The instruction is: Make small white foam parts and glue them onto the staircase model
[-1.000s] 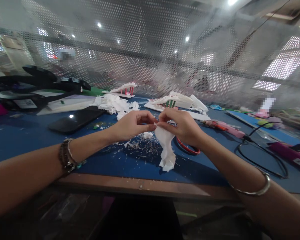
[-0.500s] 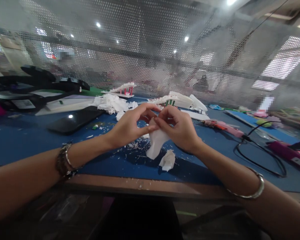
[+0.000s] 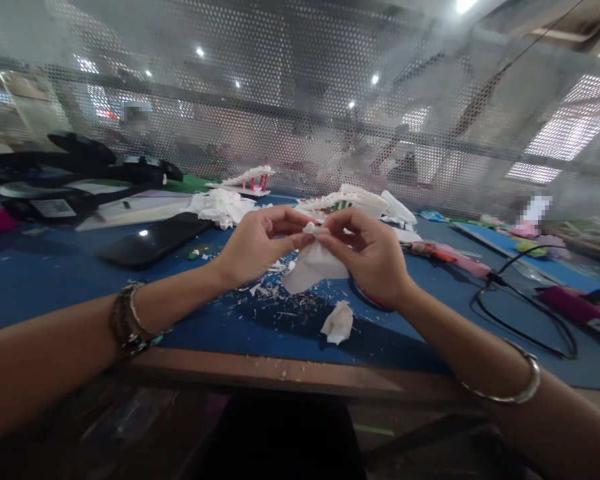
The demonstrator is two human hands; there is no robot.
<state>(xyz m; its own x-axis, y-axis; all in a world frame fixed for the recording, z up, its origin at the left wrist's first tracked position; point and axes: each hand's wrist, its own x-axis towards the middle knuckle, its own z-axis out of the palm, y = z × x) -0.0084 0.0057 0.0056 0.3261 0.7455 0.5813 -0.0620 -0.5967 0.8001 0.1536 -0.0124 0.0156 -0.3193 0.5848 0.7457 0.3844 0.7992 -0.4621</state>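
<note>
Between my two hands hangs a thin white tissue (image 3: 313, 268), its top edge bunched up at my fingertips. My left hand (image 3: 260, 243) pinches it from the left, thumb against fingers. From the right, my right hand (image 3: 367, 250) is closed on the same tissue. Below them a crumpled scrap of tissue (image 3: 339, 323) lies on the blue table mat (image 3: 195, 327). White shavings (image 3: 280, 303) are scattered under the hands. A round, dark red-edged object (image 3: 373, 298) is partly hidden behind my right hand.
A black phone (image 3: 153, 241) and a heap of crumpled tissue (image 3: 225, 207) lie left. White models with red posts (image 3: 259, 181) and green posts stand behind. At right are a pink glue gun (image 3: 450, 257), its black cable (image 3: 520, 333) and a purple power strip (image 3: 580, 307).
The tissue has spread wider and its top edge is now bunched between my fingertips. My hands have moved slightly apart, the right one a little to the right.
</note>
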